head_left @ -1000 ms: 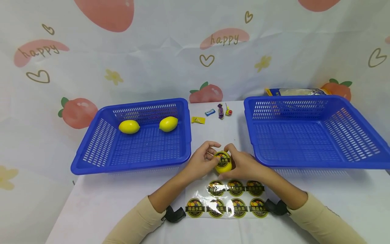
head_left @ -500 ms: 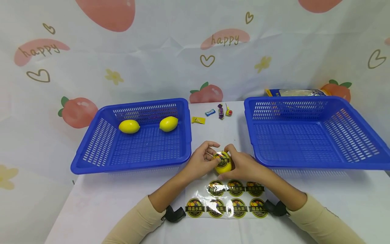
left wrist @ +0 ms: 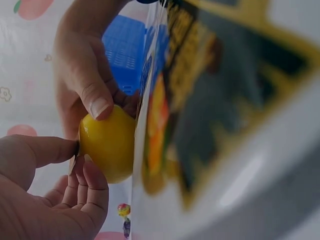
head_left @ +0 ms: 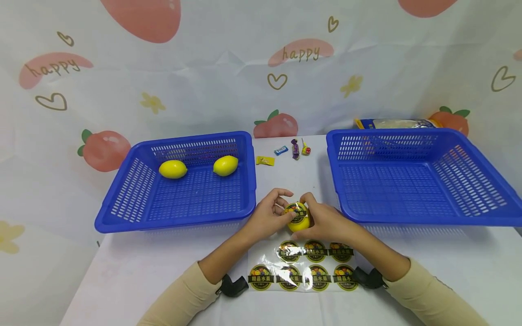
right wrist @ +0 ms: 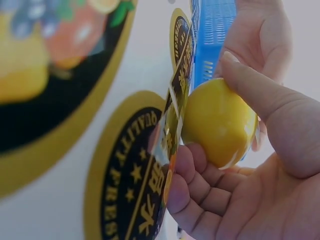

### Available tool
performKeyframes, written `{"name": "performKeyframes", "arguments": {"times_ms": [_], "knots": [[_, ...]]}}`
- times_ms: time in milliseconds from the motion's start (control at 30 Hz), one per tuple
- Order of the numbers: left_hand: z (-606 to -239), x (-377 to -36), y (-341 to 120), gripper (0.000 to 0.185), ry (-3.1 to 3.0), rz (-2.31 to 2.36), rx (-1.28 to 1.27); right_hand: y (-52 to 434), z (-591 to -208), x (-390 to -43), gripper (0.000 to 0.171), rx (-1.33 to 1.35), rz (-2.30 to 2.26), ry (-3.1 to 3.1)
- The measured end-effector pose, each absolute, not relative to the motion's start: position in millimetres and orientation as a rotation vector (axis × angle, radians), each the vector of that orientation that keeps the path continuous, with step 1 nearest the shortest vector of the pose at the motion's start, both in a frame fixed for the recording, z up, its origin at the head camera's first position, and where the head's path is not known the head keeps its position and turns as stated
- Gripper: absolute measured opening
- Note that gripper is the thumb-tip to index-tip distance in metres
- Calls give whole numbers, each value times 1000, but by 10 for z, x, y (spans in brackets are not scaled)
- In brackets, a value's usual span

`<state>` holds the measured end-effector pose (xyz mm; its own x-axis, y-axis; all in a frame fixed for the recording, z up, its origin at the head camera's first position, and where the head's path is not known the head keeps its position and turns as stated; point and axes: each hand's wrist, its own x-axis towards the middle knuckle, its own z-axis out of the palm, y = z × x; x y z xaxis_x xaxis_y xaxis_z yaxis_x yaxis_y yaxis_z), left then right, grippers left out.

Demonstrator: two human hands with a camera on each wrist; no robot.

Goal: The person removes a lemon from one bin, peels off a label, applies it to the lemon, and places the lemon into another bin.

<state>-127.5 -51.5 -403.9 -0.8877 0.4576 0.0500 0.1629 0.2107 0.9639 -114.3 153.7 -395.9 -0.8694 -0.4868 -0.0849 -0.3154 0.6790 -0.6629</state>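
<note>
My right hand [head_left: 328, 222] grips a yellow lemon [head_left: 299, 226] above the sticker sheet [head_left: 303, 290]; its thumb and fingers lie round the fruit's side. A round black-and-gold sticker [head_left: 301, 214] sits on the lemon's upper face. With thumb and fingertips, my left hand [head_left: 267, 217] pinches this sticker at its left edge. The left wrist view shows a part of the sticker [left wrist: 73, 164] standing off the lemon [left wrist: 107, 145], between thumb and fingers. In the right wrist view the lemon [right wrist: 219, 122] hides most of the left hand.
Two lemons [head_left: 173, 169] lie in the left blue basket [head_left: 175, 222]. Another blue basket [head_left: 428, 218] stands at right, with a blue-and-yellow package [head_left: 399, 123] behind it. Several wrapped sweets [head_left: 265, 160] lie between the baskets. Rows of stickers [head_left: 288, 277] cover the sheet.
The sticker on the lemon has shifted slightly up and left, along with the left thumb. The right hand keeps its grip on the lemon almost unmoved.
</note>
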Motion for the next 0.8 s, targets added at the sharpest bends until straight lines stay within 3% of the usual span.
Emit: {"name": "performKeyframes", "arguments": {"times_ms": [800], "knots": [[-4073, -1333, -570, 44, 2147, 1663, 577, 1571, -3979, -1152, 78, -705, -988, 2591]]}}
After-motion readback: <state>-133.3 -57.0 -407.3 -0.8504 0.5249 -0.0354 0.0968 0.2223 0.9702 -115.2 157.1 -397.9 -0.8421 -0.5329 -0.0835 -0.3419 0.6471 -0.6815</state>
